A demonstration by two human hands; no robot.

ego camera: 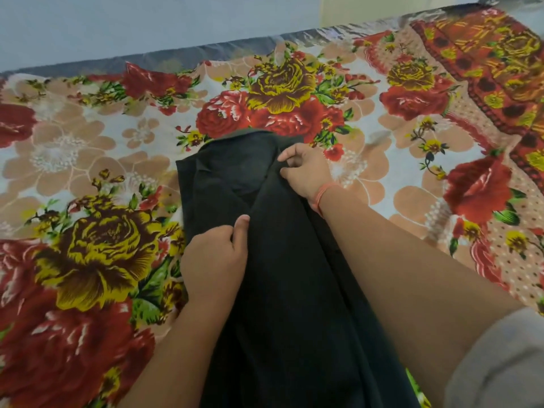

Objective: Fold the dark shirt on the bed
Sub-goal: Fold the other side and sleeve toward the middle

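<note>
The dark shirt point(282, 275) lies lengthwise on the floral bed sheet point(88, 160), running from the near edge towards the middle of the bed. Its sides are folded inwards, leaving a narrow strip with a raised fold down the middle. My left hand point(215, 260) rests on the shirt's left part, fingers curled and thumb pressed against the central fold. My right hand point(306, 169), with an orange band on its wrist, pinches the fabric near the shirt's far right end. The shirt's near end is hidden below the frame.
The bed's far edge point(206, 51) runs along a pale blue wall. A red patterned border of the sheet point(482, 63) lies at the far right. A grey sleeve point(500, 363) shows at the lower right.
</note>
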